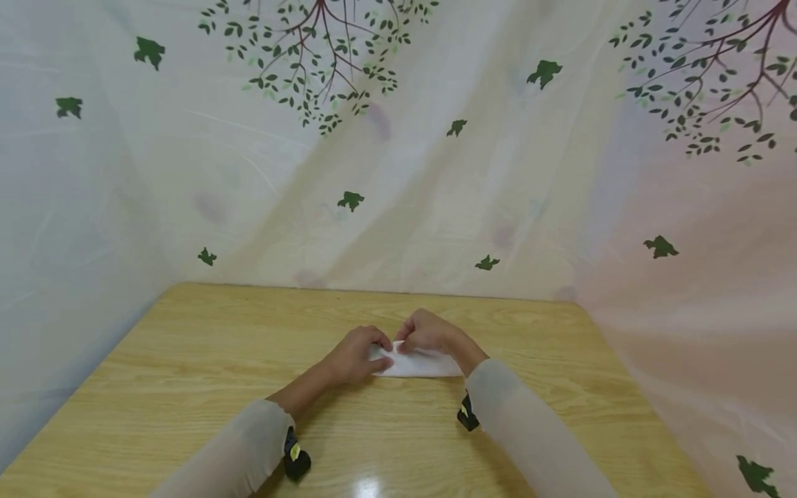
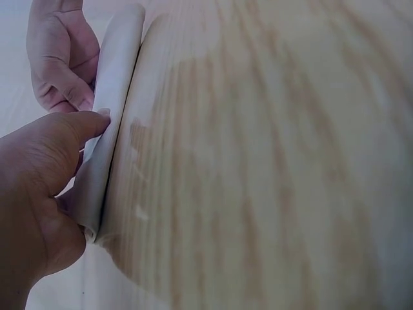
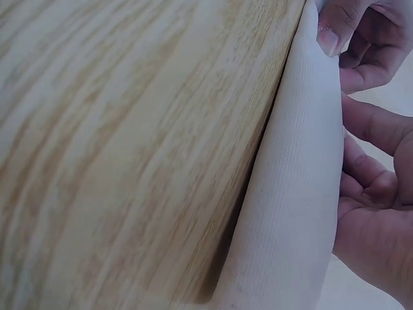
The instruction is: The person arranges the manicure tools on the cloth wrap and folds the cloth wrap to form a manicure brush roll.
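Observation:
A white cloth, folded or rolled into a narrow strip, lies crosswise on the table; faint ribbing shows on the cloth in the right wrist view. At its left end my left hand grips it, thumb over the top and the other fingers partly hidden. My right hand pinches the far edge near the strip's middle, close to the left fingertips. Seen from the right wrist, that right hand has its fingers bent against the cloth's long edge, and some fingertips are hidden behind it.
The wood-grain table reaches back to a pale hanging curtain printed with green leaves and branches. Curtain fabric also borders the table on both sides. A dark wrist device sits at the left cuff, another device at the right.

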The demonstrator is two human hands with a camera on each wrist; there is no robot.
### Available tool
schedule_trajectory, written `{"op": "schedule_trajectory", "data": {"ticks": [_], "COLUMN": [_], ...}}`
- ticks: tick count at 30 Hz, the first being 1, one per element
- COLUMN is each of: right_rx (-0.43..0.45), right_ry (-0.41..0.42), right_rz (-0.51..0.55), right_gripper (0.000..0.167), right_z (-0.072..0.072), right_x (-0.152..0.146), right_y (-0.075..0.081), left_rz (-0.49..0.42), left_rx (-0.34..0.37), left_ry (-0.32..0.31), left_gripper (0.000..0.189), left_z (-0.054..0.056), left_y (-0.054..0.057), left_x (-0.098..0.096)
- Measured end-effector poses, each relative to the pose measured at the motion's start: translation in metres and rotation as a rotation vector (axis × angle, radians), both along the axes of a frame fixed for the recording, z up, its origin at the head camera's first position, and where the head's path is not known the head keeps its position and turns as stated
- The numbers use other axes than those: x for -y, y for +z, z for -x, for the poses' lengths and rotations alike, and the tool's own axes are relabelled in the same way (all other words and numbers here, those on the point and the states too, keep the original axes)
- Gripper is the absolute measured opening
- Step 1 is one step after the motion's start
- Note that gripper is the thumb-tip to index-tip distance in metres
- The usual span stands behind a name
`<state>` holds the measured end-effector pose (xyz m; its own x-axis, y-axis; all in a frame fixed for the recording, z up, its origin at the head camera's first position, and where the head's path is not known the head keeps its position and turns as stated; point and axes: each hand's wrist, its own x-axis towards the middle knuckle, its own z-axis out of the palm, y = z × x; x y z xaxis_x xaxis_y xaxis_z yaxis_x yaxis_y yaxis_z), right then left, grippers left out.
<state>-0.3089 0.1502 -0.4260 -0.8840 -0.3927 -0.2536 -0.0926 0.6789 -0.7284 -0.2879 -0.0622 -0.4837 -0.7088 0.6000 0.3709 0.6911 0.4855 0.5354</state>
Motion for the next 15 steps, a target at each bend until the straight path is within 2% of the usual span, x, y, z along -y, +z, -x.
{"op": "schedule_trajectory", "data": {"ticks": [6,15], "right_rx": [-0.011,-0.047], "right_ry": [0.035,0.111], "right_rz": [-0.016,0.028], "right_gripper": [0.007,0.01], "right_z": [-0.0005,-0.0014], "right_x": [-0.002,-0.0075], "right_y": [-0.0003,0.0028], "left_rz": [-0.002,0.003], "left_rx": [0.027,0.075], "left_ry": [-0.007,0.001], "left_gripper": [0.014,0.014], "left_z": [-0.0017,-0.0027], "left_y": [0.0024,0.0053], "left_x": [0.0012,0.0018]}}
